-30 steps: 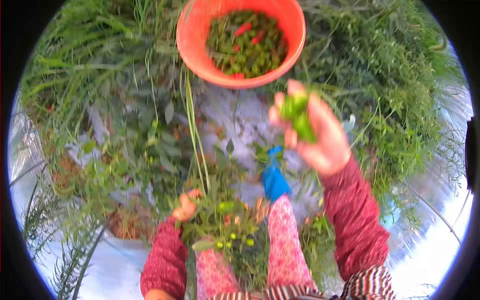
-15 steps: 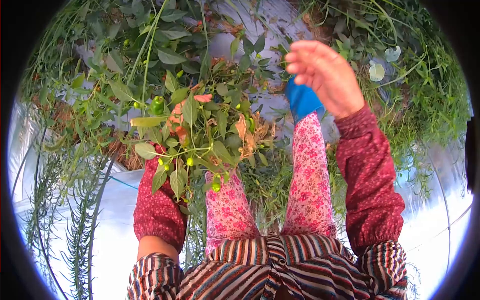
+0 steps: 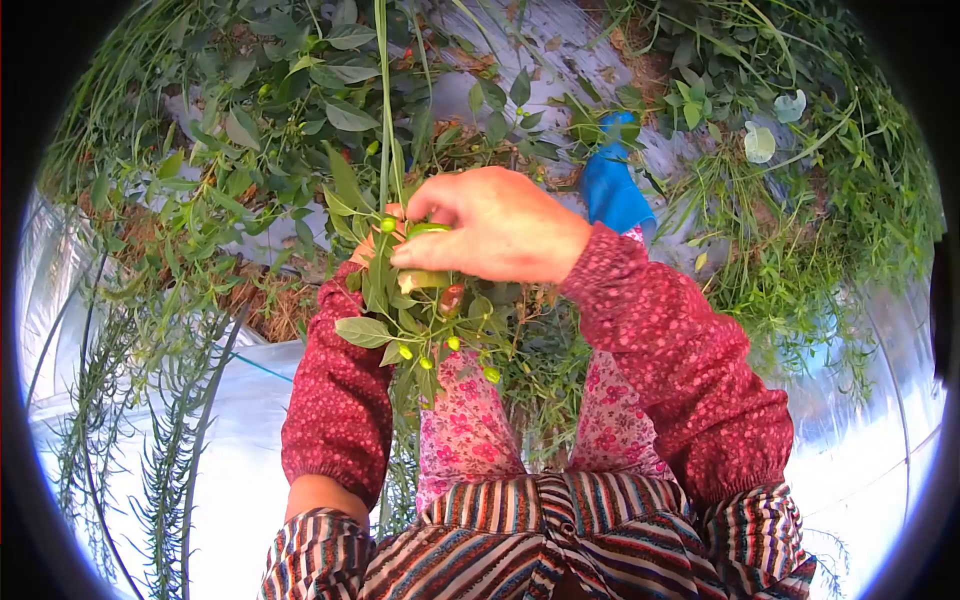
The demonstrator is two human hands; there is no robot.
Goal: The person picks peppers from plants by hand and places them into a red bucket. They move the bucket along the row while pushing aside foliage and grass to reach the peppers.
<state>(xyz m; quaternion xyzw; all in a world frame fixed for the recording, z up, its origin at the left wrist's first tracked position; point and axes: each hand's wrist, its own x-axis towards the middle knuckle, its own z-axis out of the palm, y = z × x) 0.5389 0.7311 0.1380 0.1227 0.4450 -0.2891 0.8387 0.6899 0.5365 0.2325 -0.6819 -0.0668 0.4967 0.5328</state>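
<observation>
Head-worn camera looks down past the striped shirt [image 3: 500,530].

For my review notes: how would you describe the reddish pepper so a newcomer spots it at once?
Find the pink floral trousers, then the right hand above them in view. The pepper is just below that hand, reddish-brown, unlike the yellow-green little peppers lower down.

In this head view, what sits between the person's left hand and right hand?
A small green pepper and pepper leaves lie between the left hand, partly hidden by foliage, and the right hand, in the head view.
</observation>
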